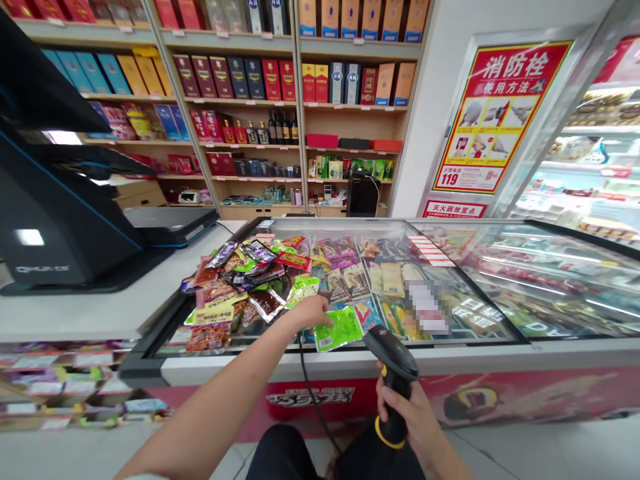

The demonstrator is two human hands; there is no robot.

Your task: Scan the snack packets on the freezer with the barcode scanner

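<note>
Over flat glass [385, 230], left hand [313, 312] gripping shiny packet [345, 329], curved scanner [393, 350]

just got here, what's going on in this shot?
The person's left hand has its fingers on a bright green packet at the front edge of a glass-topped freezer. The right hand grips a black handheld scanner, its head close to that packet. A loose pile of snack packets lies on the glass, on the left side.
</note>
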